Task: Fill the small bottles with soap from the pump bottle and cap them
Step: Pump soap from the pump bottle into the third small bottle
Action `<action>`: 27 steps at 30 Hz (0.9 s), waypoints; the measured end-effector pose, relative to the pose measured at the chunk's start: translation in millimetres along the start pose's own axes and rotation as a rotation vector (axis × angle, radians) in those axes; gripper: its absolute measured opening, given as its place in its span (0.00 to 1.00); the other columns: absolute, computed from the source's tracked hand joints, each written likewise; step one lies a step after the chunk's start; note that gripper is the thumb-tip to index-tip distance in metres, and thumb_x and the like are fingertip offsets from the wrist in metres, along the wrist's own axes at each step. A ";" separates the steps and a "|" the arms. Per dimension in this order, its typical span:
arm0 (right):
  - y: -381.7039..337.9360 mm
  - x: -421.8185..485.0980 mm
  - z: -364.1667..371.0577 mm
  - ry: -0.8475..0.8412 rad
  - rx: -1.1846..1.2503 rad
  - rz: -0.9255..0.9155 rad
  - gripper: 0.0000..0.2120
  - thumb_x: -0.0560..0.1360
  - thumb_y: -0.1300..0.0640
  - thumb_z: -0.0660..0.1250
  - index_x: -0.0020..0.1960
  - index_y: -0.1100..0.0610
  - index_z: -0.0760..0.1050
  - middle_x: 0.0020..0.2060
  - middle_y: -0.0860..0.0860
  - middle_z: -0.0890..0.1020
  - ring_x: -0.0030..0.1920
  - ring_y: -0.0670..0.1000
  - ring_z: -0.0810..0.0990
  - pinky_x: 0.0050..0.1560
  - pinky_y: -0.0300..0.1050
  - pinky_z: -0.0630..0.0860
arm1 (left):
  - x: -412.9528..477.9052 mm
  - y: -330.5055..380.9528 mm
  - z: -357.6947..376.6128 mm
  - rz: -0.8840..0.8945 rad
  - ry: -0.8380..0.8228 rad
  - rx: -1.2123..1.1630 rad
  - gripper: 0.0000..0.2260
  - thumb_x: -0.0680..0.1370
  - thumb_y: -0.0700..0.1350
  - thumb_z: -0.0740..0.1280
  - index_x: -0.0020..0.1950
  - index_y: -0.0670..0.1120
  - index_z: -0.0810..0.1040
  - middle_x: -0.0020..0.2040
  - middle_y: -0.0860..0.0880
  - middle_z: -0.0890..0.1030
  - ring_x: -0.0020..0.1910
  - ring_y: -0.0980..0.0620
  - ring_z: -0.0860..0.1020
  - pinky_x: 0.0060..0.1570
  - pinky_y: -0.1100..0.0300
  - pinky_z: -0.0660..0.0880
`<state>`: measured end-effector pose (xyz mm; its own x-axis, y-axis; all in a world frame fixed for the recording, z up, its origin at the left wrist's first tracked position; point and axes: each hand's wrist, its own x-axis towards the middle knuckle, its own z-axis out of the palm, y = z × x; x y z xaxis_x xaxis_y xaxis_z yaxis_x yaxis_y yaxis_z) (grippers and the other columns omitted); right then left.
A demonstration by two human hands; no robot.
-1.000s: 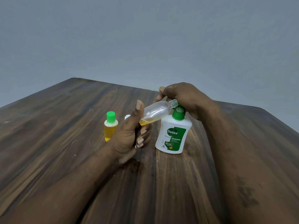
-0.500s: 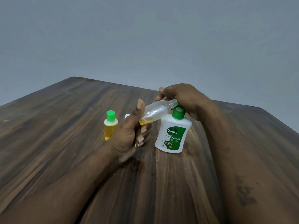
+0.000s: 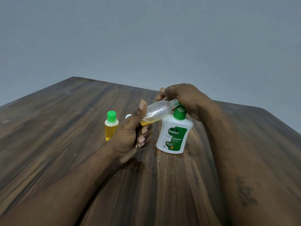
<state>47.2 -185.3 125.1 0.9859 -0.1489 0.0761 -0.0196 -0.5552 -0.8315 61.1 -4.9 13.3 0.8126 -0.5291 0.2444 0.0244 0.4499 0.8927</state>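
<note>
On the dark wooden table (image 3: pixel 65 144) nothing has shifted since 0.5 s ago: both hands and all 3 bottles keep their places. The right hand (image 3: pixel 187 98) sits over the green pump head, fingers curled down around it. The left hand (image 3: pixel 128 137) grasps the base of the small clear bottle (image 3: pixel 158 110), thumb raised along its side. The white Dettol pump bottle (image 3: pixel 174 136) stands upright right of centre. The small clear bottle is held just left of it, above the table. Its long axis slants, and the open threaded mouth points up and right, against the nozzle. A little yellow soap pools at its low end. Further left stands 1 capped small bottle (image 3: pixel 111 128), green-topped and full of yellow soap. A white piece (image 3: pixel 128 116) peeks from behind the left thumb.
</note>
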 end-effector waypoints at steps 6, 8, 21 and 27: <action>-9.5 -2.1 -4.8 0.032 -0.059 -0.142 0.14 0.82 0.47 0.67 0.48 0.55 0.86 0.36 0.49 0.81 0.40 0.50 0.77 0.45 0.48 0.75 | 2.0 0.2 -0.1 -0.013 0.042 0.021 0.20 0.81 0.62 0.64 0.39 0.48 0.68 0.24 0.56 0.71 0.21 0.59 0.69 0.22 0.66 0.67; -4.1 -0.2 -2.0 -0.011 -0.060 -0.087 0.13 0.82 0.49 0.68 0.46 0.55 0.86 0.41 0.52 0.85 0.44 0.54 0.81 0.50 0.55 0.80 | 1.0 0.7 -0.3 -0.020 0.044 0.026 0.21 0.81 0.61 0.64 0.38 0.46 0.67 0.24 0.55 0.72 0.21 0.59 0.70 0.22 0.66 0.67; -7.4 0.3 -3.6 0.031 -0.060 -0.124 0.13 0.81 0.48 0.70 0.48 0.57 0.86 0.38 0.53 0.82 0.39 0.50 0.77 0.42 0.46 0.75 | 0.0 1.1 2.7 -0.033 0.027 0.020 0.18 0.79 0.62 0.61 0.41 0.48 0.70 0.25 0.57 0.76 0.22 0.60 0.74 0.24 0.69 0.70; 3.5 -0.9 4.3 -0.036 0.053 0.074 0.16 0.80 0.55 0.71 0.34 0.55 0.86 0.54 0.61 0.86 0.48 0.58 0.81 0.61 0.60 0.79 | -1.5 3.6 3.5 -0.046 0.023 0.006 0.15 0.76 0.62 0.61 0.43 0.51 0.71 0.27 0.61 0.78 0.25 0.63 0.77 0.26 0.73 0.71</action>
<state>47.0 -183.6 119.7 0.9875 -0.1574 -0.0057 -0.0846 -0.4993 -0.8623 57.9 -4.9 17.4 0.8239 -0.5323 0.1946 0.0585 0.4214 0.9050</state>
